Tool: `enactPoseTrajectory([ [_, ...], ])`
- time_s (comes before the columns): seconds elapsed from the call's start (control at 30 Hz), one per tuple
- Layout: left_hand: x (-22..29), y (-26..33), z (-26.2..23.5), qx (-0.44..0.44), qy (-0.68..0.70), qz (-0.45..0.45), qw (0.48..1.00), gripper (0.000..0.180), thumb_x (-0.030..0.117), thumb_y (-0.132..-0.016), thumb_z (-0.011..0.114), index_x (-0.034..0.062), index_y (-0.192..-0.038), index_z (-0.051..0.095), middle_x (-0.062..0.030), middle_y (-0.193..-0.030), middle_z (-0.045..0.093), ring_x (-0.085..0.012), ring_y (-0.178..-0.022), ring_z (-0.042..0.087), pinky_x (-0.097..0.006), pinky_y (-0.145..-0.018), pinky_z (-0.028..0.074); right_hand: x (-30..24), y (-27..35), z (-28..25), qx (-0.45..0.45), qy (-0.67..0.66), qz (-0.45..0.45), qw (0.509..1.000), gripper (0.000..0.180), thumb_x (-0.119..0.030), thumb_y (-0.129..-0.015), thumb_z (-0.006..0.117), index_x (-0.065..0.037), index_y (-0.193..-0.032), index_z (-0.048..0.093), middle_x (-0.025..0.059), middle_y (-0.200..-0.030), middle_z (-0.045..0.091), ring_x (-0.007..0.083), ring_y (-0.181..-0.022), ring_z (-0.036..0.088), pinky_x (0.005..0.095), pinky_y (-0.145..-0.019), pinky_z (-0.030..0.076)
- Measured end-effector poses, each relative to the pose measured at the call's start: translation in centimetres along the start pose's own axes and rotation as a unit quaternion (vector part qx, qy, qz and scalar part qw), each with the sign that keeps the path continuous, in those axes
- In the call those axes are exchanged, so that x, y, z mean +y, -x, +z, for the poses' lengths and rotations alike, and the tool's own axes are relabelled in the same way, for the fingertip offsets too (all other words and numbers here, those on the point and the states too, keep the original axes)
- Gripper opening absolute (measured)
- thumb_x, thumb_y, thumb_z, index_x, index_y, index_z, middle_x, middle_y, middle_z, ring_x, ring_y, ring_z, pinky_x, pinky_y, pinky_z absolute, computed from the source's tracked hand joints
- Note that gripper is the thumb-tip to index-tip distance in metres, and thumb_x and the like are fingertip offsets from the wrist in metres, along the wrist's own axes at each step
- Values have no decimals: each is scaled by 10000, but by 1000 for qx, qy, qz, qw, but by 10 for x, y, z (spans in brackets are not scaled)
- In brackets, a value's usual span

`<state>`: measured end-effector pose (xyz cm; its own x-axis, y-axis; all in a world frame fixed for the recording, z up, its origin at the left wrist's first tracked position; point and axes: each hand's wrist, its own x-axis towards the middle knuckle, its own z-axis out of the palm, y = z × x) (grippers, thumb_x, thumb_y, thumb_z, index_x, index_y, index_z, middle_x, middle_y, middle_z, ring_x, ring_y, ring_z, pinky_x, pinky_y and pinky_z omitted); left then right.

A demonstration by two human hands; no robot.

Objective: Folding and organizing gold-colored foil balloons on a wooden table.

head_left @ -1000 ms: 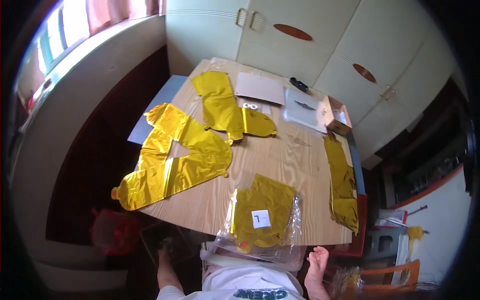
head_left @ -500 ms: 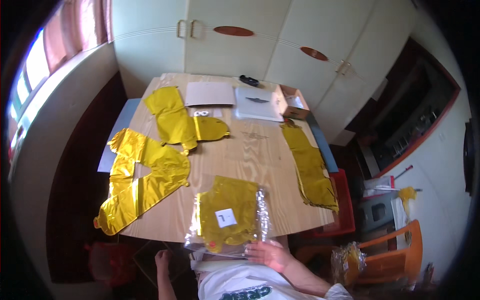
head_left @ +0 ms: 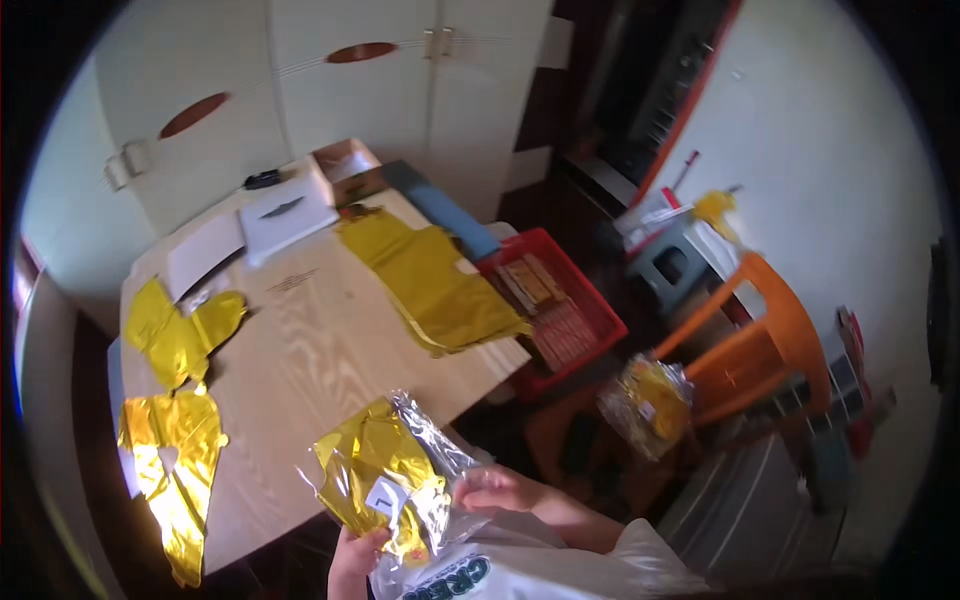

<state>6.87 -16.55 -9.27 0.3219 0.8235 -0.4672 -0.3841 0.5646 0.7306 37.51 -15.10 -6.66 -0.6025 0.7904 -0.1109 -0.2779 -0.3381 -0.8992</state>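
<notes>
Head view: three gold foil balloons [head_left: 430, 278] lie unwrapped on the table [head_left: 290, 400]; left hand [head_left: 360, 552] clamps a still-bagged balloon [head_left: 372, 452], right hand [head_left: 508, 490] beside it, grip unclear.

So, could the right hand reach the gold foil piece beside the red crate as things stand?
Probably yes, perhaps with a lean: the right hand is at the edge of the clear bag, and beyond that bag only bare tabletop seems to lie before the gold foil piece.
</notes>
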Motion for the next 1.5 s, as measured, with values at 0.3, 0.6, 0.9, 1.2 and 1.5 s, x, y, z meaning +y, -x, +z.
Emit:
enactPoseTrajectory([
  [0.3, -10, -69, 115, -212, -212, 157, 941, 337, 51, -830, 695, 6, -1144, 580, -75, -1061, 629, -172, -931, 595, -299, -821, 482, 68, 57, 29, 178, -330, -193, 907, 803, -466, -829, 663, -124, -1439, 269, 104, -1392, 433, 275, -1236, 465, 448, -1046, 362],
  [0.6, -2, -81, 165, -299, -482, 223, 793, 559, 295, -815, 724, 38, -1274, 535, -165, -1057, 581, -268, -957, 579, -346, -797, 489, 22, 169, -104, 547, -305, -243, 741, 177, -268, -984, 487, -173, -850, 553, -68, -645, 465, 58, -498, 381, 225, -450, 327],
  [0.9, -3, -87, 126, -232, -506, 206, 805, 369, 254, -862, 659, 55, -1169, 610, -141, -1071, 612, -289, -988, 601, -376, -825, 512, 45, 315, -279, 745, -153, -147, 633, 135, -299, -944, 551, -167, -935, 576, -51, -739, 564, 74, -569, 504, 206, -438, 382],
  [1.2, 97, -30, 169, -555, -149, 304, 760, 157, 94, -918, 570, -3, -1039, 594, -167, -1036, 583, -343, -1024, 551, -441, -874, 432, 127, 310, -320, 864, 119, 122, 474, 434, -211, -873, 601, -81, -1269, 479, 118, -1254, 483, 276, -1144, 480, 399, -899, 429],
  [1.5, 80, -21, 176, -636, -24, 232, 736, 275, 246, -888, 642, -8, -933, 545, -101, -902, 539, -226, -834, 506, -370, -690, 417, -5, 63, -211, 618, 603, -179, 472, 498, -62, -870, 547, -2, -1343, 402, 236, -1436, 326, 375, -1342, 315, 476, -1075, 298],
])
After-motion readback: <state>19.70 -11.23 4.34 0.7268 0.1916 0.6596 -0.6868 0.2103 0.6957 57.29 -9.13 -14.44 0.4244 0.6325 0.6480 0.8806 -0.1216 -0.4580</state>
